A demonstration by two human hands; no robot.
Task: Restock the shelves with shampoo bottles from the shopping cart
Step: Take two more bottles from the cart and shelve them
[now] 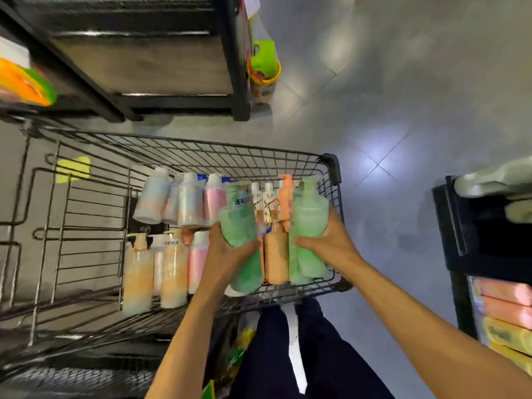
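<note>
**Two green bottles in hand over the cart's right end, shelves on either side**

Each hand carries one bottle. The left hand [230, 251] has its fingers curled round the lower body of the left green bottle [240, 223]. The right hand [326, 240] grips the right green bottle [310, 210], a pump type, round its middle. Both bottles sit over the near right corner of the shopping cart [334, 168], close side by side. Their long axes run away from the person, with the caps aimed at the cart's far edge.

The move turns on where the shelves lie from there. The dark shelf unit [161, 73] stands beyond the cart's far edge and off to the left, so it is across the whole basket from both hands. Its boards look bare where visible. A second shelf [460, 220] stands to the person's right, well apart from the cart but nearer the right hand. It holds orange and yellow packs on its lower level. I judge that either one calls for a turn or a step, not just a reach.

More stock waits in the basket. Orange bottles [276, 254] lie between the two hands, and pastel bottles [187, 200] lie toward the left. The grey tiled floor [403, 110] to the right of the cart gives walking room.
</note>
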